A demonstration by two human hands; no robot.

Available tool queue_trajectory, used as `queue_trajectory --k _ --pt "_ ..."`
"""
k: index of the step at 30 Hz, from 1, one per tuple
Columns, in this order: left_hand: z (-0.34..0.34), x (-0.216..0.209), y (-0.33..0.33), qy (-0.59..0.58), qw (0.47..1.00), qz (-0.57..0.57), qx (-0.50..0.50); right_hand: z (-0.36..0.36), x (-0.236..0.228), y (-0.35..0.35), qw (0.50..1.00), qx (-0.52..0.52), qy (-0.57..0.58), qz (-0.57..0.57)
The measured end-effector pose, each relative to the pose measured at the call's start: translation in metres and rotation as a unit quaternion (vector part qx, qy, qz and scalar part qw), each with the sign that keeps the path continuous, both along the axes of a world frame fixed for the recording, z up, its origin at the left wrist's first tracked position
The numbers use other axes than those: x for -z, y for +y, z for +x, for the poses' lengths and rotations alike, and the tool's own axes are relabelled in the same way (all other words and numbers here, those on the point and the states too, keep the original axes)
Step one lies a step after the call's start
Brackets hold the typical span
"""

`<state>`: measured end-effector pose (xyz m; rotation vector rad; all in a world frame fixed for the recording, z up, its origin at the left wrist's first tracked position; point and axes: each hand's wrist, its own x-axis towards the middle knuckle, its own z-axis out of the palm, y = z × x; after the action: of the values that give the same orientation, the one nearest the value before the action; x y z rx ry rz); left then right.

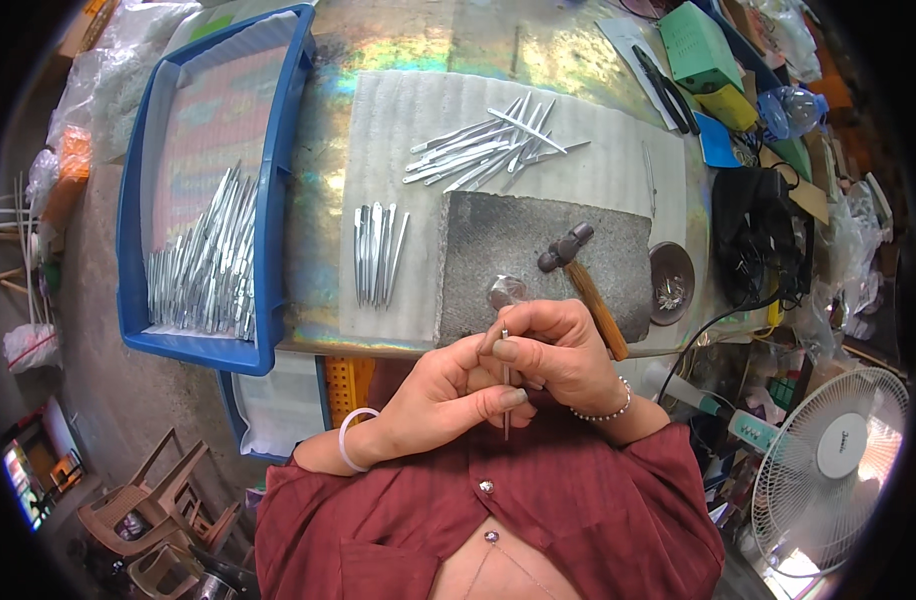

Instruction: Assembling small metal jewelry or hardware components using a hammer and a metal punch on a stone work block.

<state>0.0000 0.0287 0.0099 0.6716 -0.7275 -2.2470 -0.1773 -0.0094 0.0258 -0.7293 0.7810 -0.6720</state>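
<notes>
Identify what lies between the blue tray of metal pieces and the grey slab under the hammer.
In the head view: a strip of tabletop beside the tray, then white foam sheet bearing a row of slim metal pieces.

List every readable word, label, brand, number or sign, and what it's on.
Fan hub: small dark script, a brand-like mark I leave unquoted.
Green box: faint marks, too small to read.
Hammer, held metal piece: no text I can make out.

Metal strips (210, 265) look glossy, the slab (490, 238) matt and rough.
</notes>
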Motion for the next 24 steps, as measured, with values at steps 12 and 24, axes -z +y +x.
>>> queue_trajectory --k 12,24 --pt "0.006 -0.001 -0.002 -0.004 0.999 0.035 0.018 0.006 -0.001 -0.001 1.0 0.001 0.011 0.024" --pt "-0.003 -0.003 -0.007 -0.031 0.999 0.008 0.017 -0.004 0.011 0.004 1.0 0.009 -0.02 0.018"
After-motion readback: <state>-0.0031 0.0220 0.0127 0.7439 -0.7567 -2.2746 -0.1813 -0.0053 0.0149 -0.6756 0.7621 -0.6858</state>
